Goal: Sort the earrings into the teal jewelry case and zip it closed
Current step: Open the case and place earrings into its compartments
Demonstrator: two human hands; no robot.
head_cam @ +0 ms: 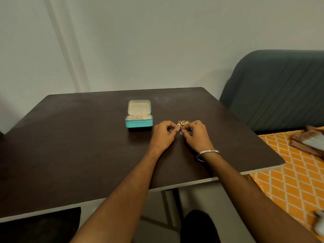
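Observation:
The teal jewelry case (138,123) stands open on the dark table (73,141), its lid upright and its cream lining showing. To its right lies a small pile of gold earrings (184,122). My left hand (164,135) and my right hand (197,135) meet at the near side of the pile, fingers curled. Both pinch at one gold earring (179,126) between their fingertips. A silver bangle circles my right wrist. Part of the pile is hidden behind my right fingers.
A grey upholstered seat back (273,88) rises past the table's right edge. An orange patterned cloth (287,172) with folded brown fabric (306,142) lies to the right. A wall stands behind the table.

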